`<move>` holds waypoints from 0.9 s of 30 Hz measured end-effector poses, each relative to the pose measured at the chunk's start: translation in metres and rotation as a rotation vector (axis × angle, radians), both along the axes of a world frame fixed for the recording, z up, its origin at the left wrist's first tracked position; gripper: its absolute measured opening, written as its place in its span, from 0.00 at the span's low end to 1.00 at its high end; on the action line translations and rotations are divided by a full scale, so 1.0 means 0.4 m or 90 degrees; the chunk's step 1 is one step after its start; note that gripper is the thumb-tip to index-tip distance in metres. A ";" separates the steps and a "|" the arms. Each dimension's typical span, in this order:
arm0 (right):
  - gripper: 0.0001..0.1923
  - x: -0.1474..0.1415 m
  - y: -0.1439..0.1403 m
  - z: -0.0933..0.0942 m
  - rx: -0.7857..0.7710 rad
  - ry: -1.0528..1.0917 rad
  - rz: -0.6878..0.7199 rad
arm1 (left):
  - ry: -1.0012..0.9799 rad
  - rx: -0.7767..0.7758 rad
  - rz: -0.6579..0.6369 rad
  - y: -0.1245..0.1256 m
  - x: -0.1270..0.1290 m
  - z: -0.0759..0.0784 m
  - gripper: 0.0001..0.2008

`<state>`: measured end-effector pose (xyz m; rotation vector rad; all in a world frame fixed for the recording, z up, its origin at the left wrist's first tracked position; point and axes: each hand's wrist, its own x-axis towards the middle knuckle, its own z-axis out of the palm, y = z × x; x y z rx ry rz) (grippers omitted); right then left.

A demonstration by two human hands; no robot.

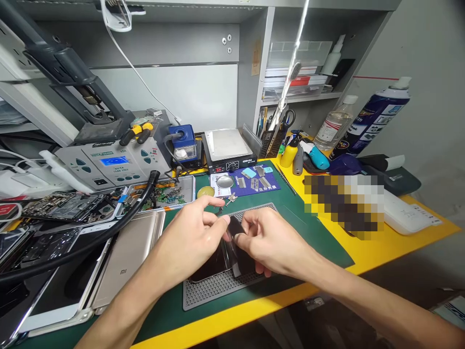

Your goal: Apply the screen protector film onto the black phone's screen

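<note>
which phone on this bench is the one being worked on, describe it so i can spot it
Start at the green mat and find the grey perforated pad at its front edge. The dark phone lies there, pinched by left hand and right hand; the others lie stacked leftward, untouched.

Your open room is the bare green mat (312, 242) to the right of your right hand (271, 242), running out to the yellow bench edge (363, 261). Ahead of both hands the blue parts pad (254, 182) and the small round tin (225, 182) lie flat and low. Behind them the hotplate box (228, 150) and the mesh tool cup (272, 143) stand as a wall. To the left of your left hand (189, 242) the way is crowded: the black hose (119, 220) crosses above the gold phone back (127, 261), with opened phones (61, 208) just beyond. The spray can (374, 118) and clear bottle (336, 123) close off the far right.
</note>
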<state>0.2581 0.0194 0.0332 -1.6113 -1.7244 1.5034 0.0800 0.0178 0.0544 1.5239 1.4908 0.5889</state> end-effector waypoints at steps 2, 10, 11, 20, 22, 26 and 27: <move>0.11 0.012 0.004 0.005 -0.016 0.028 0.011 | 0.002 -0.003 -0.002 0.000 -0.001 0.002 0.20; 0.13 0.088 0.030 0.011 -0.008 0.018 -0.016 | 0.015 0.004 -0.007 -0.001 -0.002 0.001 0.20; 0.13 0.086 0.031 0.009 -0.009 0.014 -0.015 | 0.017 0.007 -0.006 -0.001 -0.002 0.001 0.20; 0.12 0.022 0.020 -0.006 -0.028 0.018 0.003 | 0.024 0.015 -0.006 -0.005 -0.004 0.005 0.21; 0.13 0.008 0.018 -0.007 -0.032 0.015 0.006 | 0.028 0.016 -0.007 -0.006 -0.006 0.003 0.21; 0.12 -0.008 0.015 -0.011 -0.034 0.019 0.005 | 0.030 0.017 -0.012 -0.004 -0.006 -0.001 0.20; 0.12 -0.008 0.014 -0.012 -0.034 0.025 0.006 | 0.029 0.018 -0.014 -0.003 -0.006 -0.001 0.19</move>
